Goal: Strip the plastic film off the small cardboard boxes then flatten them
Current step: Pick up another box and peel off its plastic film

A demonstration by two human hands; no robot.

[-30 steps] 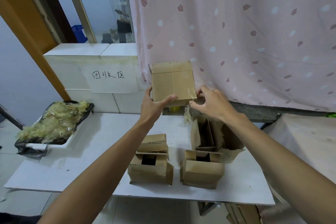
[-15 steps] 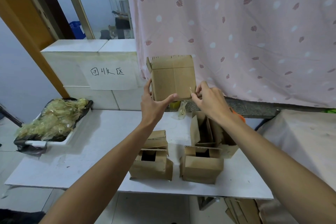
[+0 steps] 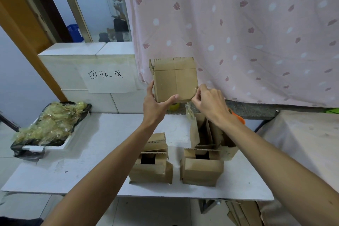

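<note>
Box up in the air, fingers at its corner.
Left hand (image 3: 156,105) grips the cardboard box (image 3: 175,79) above the white table (image 3: 102,145); right hand (image 3: 209,102) pinches clear film (image 3: 196,90) at its lower right edge.

We are seeing one small cardboard box (image 3: 175,79) held up and at least four more on the white table (image 3: 102,139): two near its front edge (image 3: 151,169) (image 3: 201,170), the others behind them, overlapped and hard to separate. One film-filled tray (image 3: 51,124) is sitting at the left edge.
</note>
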